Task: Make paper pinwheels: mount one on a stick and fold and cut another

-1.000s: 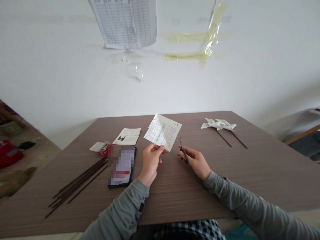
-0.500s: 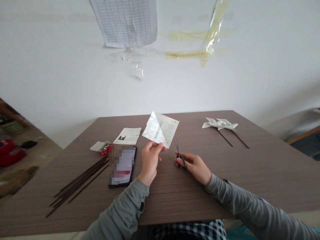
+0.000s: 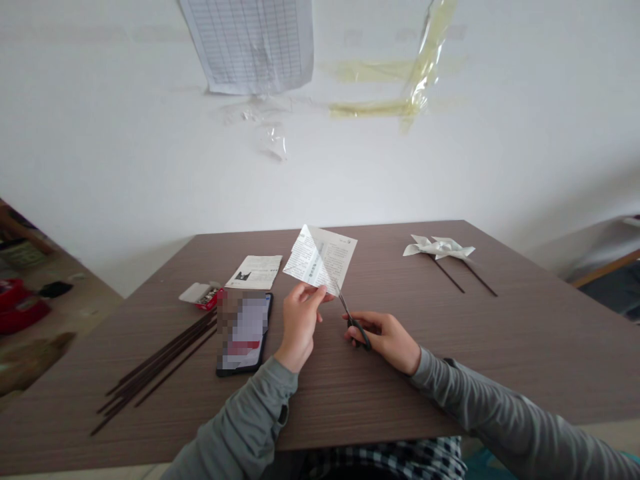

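Note:
A square sheet of printed paper (image 3: 323, 259) with diagonal creases is pinched at its lower edge by my left hand (image 3: 300, 323), held up above the table. My right hand (image 3: 387, 339) grips a pair of small scissors (image 3: 356, 327) with dark handles. Their blades point up and left and meet the paper's lower right corner. Whether the blades have cut into it I cannot tell. Left of my left hand lies a phone (image 3: 246, 333) with a blurred screen.
On the brown table (image 3: 400, 400) lie folded printed paper (image 3: 255, 272), an open small red-and-white box (image 3: 203, 295) of small metal pieces and several dark thin sticks (image 3: 155, 360). Two paper pinwheels (image 3: 440, 248) on sticks rest at the right. A white wall (image 3: 150, 167) stands behind.
My right hand has moved slightly left, bringing the scissors from beside the paper to its lower right corner. My left hand and the paper have barely moved.

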Action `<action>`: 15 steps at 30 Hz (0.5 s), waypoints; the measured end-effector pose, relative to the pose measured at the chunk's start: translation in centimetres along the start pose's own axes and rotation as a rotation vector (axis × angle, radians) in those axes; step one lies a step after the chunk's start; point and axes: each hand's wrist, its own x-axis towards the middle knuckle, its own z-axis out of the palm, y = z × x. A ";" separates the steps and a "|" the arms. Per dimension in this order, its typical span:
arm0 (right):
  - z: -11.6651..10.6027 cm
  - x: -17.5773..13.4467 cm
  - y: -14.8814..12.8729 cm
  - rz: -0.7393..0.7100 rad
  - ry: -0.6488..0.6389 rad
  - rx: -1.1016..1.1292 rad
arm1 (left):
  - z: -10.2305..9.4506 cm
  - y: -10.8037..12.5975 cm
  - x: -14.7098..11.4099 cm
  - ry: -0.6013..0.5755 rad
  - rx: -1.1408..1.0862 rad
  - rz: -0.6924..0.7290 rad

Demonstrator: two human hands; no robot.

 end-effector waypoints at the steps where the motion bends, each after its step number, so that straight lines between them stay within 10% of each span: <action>1: 0.0 -0.1 -0.2 0.004 -0.001 0.002 | 0.0 0.0 0.0 -0.001 -0.002 0.001; 15: 0.1 0.0 0.4 0.023 -0.005 0.053 | 0.0 -0.2 -0.1 -0.006 -0.030 0.010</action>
